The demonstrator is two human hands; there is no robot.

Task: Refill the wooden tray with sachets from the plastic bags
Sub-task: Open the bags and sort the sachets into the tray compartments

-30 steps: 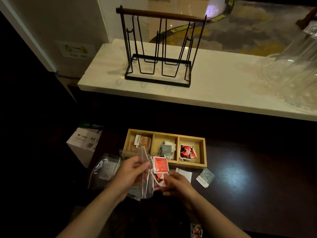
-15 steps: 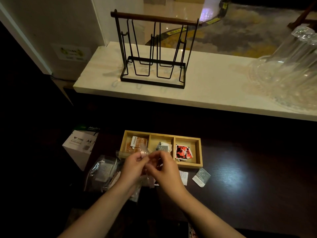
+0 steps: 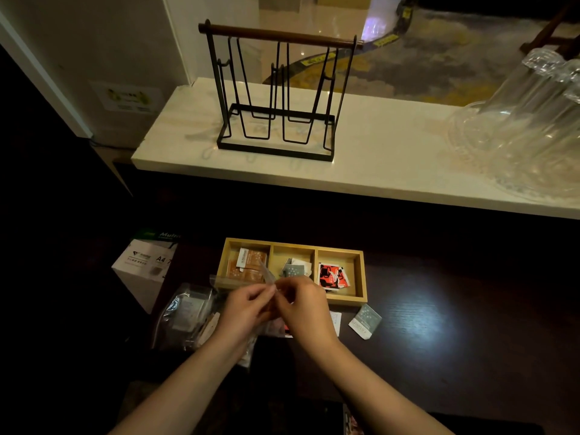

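Observation:
A wooden tray (image 3: 361, 277) with three compartments sits on the dark table: orange sachets (image 3: 248, 265) on the left, grey ones (image 3: 295, 270) in the middle, red-and-black ones (image 3: 332, 275) on the right. My left hand (image 3: 246, 312) and my right hand (image 3: 306, 306) meet in front of the tray, both pinching the top edge of a clear plastic bag (image 3: 269, 279). Most of that bag is hidden behind my hands. A second plastic bag (image 3: 185, 315) with pale sachets lies to the left. One grey sachet (image 3: 364, 321) lies loose on the table, right of my hands.
A white A4 paper box (image 3: 144, 268) stands left of the tray. Behind the table, a pale stone counter (image 3: 392, 158) carries a black wire rack (image 3: 276, 92) and clear glassware (image 3: 518, 133) at the right. A white sachet (image 3: 335, 321) shows beside my right wrist.
My right hand has risen from low on the bag to its top edge, meeting the left hand. The red sachet seen through the bag earlier is now hidden.

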